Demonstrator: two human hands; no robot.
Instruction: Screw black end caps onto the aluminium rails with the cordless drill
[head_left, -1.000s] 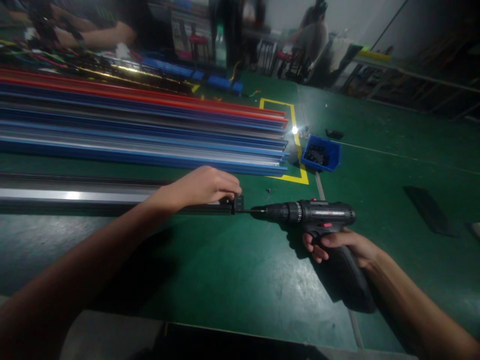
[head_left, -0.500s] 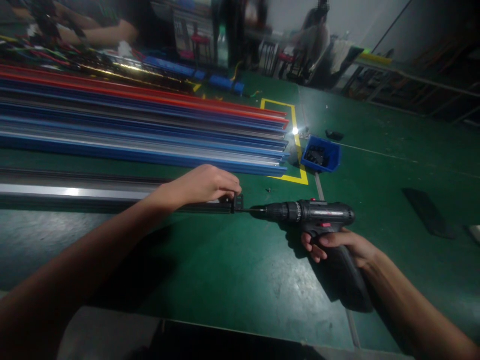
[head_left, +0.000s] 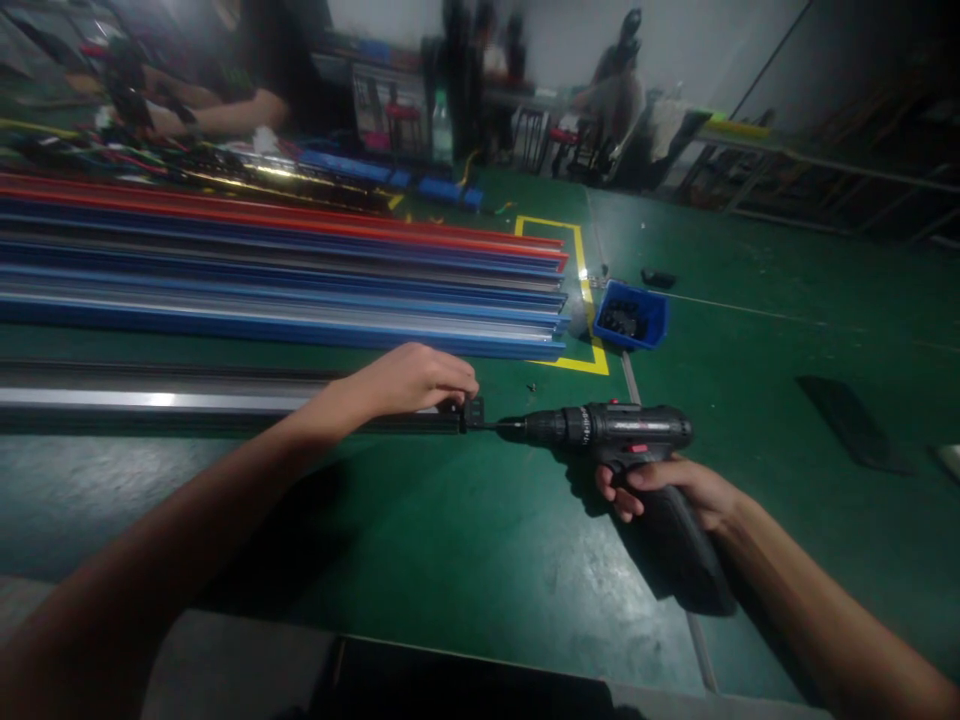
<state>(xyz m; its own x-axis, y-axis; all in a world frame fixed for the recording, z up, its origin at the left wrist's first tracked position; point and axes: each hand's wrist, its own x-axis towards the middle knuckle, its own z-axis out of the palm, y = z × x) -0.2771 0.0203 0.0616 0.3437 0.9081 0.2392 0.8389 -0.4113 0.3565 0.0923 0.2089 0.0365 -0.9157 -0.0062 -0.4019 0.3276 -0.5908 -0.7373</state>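
Note:
A long dark metal profile (head_left: pixel 187 400) with a bright strip lies along the left of the green table. At its right end sits a small black end cap (head_left: pixel 472 411). My left hand (head_left: pixel 420 380) rests over that end, its fingers closed on the cap. On the right, my right hand (head_left: pixel 667 487) is wrapped round the grip of a black cordless drill (head_left: pixel 637 428), index finger near the trigger. The drill lies level, pointing left, and its bit (head_left: pixel 487 426) reaches the cap's lower part. Whether the tip sits in a screw is too small to tell.
Red and blue profiles (head_left: pixel 300 290) lie in rows behind. Beyond their ends stands a blue bin (head_left: pixel 634 315) of small black parts. A loose screw (head_left: pixel 532 387) and a flat black piece (head_left: pixel 851 420) lie on the table (head_left: pixel 525 570). Another person (head_left: pixel 247 100) works across it.
The view has shifted slightly, so the background sits lower. Both hands, the drill and the profile keep nearly the same places relative to each other.

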